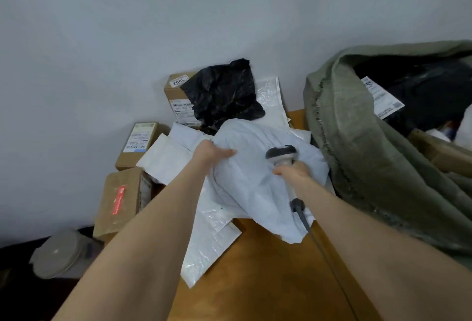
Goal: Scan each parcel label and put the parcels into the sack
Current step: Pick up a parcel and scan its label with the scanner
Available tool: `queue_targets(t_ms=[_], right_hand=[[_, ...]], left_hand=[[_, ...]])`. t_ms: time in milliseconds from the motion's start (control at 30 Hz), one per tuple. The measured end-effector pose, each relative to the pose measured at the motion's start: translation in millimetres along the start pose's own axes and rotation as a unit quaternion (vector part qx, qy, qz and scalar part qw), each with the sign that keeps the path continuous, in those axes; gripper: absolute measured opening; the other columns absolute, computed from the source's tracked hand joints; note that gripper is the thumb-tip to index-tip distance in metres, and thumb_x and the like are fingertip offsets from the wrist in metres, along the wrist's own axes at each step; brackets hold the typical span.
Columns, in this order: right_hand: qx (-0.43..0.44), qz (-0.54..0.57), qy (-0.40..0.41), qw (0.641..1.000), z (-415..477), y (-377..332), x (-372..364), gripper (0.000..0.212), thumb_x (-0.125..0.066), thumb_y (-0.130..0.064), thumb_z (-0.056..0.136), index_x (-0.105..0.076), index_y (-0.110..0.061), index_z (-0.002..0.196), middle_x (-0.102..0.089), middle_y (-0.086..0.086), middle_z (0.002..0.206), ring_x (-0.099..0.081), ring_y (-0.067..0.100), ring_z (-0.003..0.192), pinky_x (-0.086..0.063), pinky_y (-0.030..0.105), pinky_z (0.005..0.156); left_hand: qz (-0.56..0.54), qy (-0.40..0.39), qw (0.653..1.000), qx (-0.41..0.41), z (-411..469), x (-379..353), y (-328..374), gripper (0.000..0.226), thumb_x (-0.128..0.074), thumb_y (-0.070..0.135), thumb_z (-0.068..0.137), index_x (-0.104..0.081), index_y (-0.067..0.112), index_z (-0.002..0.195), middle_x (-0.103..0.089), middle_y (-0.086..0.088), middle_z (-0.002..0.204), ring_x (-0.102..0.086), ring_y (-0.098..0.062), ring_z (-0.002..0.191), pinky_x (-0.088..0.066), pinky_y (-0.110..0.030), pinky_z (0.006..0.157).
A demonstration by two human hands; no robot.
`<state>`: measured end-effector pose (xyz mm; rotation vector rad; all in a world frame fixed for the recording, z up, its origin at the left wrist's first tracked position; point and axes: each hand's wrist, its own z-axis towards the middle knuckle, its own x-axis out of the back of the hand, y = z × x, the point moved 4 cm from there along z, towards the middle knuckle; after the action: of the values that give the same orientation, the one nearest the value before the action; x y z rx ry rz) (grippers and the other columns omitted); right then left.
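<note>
at frame centre the left hand (214, 153) pinches the crumpled pale grey plastic mailer (251, 139), thumb on top, probably to bare its label for the grey handheld scanner (281, 154) that the right hand (293, 171) clamps in curled fingers, left of the open olive-green woven sack (357, 147).

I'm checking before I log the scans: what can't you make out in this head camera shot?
Head view:
1. The grey mailer: no barcode shows; its underside is hidden.
2. The label inside the sack: print too small, blurred.
3. Sack contents: shadowed, cut off by the right edge.
4. The scanner face: turned away.
</note>
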<state>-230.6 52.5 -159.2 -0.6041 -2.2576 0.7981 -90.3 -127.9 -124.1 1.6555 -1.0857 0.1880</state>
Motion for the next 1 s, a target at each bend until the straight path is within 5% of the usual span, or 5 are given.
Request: queue_targets(t_ms=[133, 233, 500, 733, 1000], right_hand=[[0.013, 0.098, 0.041, 0.994, -21.7, -10.2, 13.0, 0.013, -0.066, -0.011, 0.09, -0.056, -0.005, 0.094, -0.058, 0.009, 0.081, -0.057, 0.022, 0.07, -0.048, 0.034, 0.074], [0.029, 0.236, 0.066, 0.969, -39.9, -23.1, 32.6, 0.007, -0.062, -0.002, 0.09, -0.056, -0.003, 0.087, -0.062, 0.009, 0.081, -0.062, 0.021, 0.063, -0.052, 0.033, 0.063], [0.064, 0.286, 0.038, 0.955, -64.1, -46.9, 54.3, 0.01, -0.06, -0.003, 0.088, -0.057, -0.005, 0.079, -0.061, 0.013, 0.08, -0.061, 0.02, 0.055, -0.045, 0.027, 0.048], [0.032, 0.241, 0.058, 0.968, -66.3, -21.5, 40.1, 0.035, -0.06, -0.005, 0.086, -0.058, -0.001, 0.12, -0.063, 0.008, 0.077, -0.063, 0.016, 0.064, -0.054, 0.027, 0.057], [0.022, 0.144, -0.009, 0.989, -64.8, -26.3, -5.2, 0.014, -0.058, 0.002, 0.086, -0.052, -0.001, 0.098, -0.052, 0.01, 0.069, -0.048, 0.017, 0.055, -0.044, 0.025, 0.052]], left_hand=[[-0.137, -0.005, 0.988, -0.077, -33.0, 25.7, 41.3, 0.01, -0.067, 0.007, 0.08, -0.058, 0.009, 0.083, -0.06, -0.005, 0.087, -0.059, -0.022, 0.081, -0.049, -0.032, 0.076], [-0.163, 0.077, 0.969, -0.167, -69.1, 65.1, 88.9, 0.022, -0.057, 0.003, 0.081, -0.051, 0.016, 0.065, -0.052, 0.0, 0.066, -0.049, -0.013, 0.062, -0.041, -0.022, 0.055], [0.241, 0.278, 0.834, -0.411, -152.6, 104.6, 141.7, 0.014, -0.049, 0.024, 0.083, -0.058, 0.016, 0.078, -0.06, -0.008, 0.074, -0.052, -0.034, 0.075, -0.03, -0.031, 0.059], [0.497, -0.112, 0.84, -0.186, -109.4, 38.4, -17.6, 0.053, -0.057, 0.019, 0.088, -0.046, 0.025, 0.14, -0.056, -0.002, 0.132, -0.052, -0.023, 0.119, -0.042, -0.032, 0.093], [0.336, -0.273, 0.901, 0.01, -91.7, 24.3, -82.0, 0.05, -0.069, 0.033, 0.084, -0.055, 0.023, 0.131, -0.062, -0.001, 0.109, -0.059, -0.017, 0.102, -0.048, -0.029, 0.083]])
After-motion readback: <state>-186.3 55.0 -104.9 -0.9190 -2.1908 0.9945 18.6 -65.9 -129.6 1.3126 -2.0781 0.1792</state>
